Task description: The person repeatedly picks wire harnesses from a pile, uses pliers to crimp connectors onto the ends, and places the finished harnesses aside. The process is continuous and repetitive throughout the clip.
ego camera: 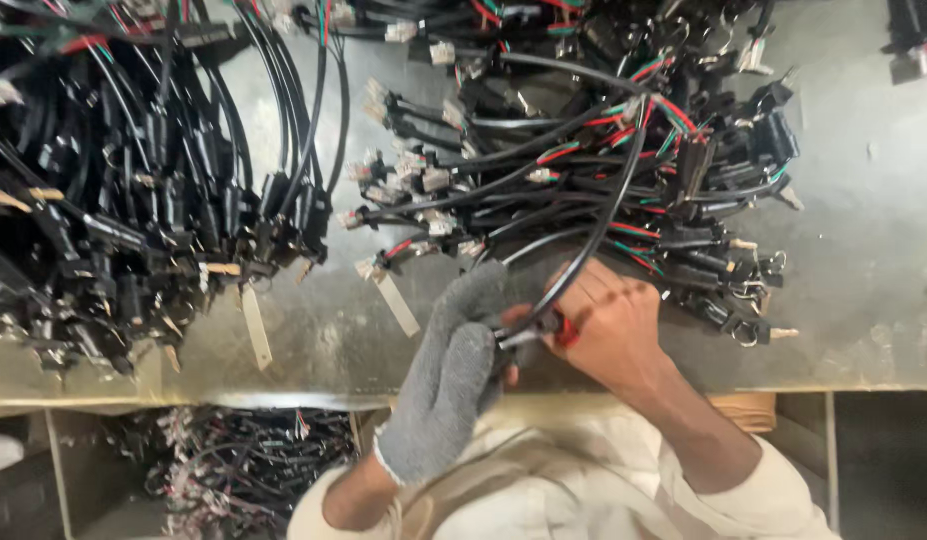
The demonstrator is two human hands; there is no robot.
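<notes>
**Mia:** What are the hands doing?

**Sam:** The left hand [453,375], in a grey knitted glove, is curled shut around the end of a long thin black cable [593,235]. The bare right hand [608,325] is closed on a small tool with a red handle [563,330], right where the cable end is, at the front edge of the shiny grey metal table [863,320].

**Mia:** What could go wrong?

**Sam:** I think the tool could slip and nick the bare fingers. Pulling the cable could also drag the big tangled heap of black wires with white plugs [543,170] along, because it runs back into it.

**Mia:** What can't you see?

**Sam:** The tool's tip is hidden between the hands. The other black wire pile [123,200] is cut off on the left.
</notes>
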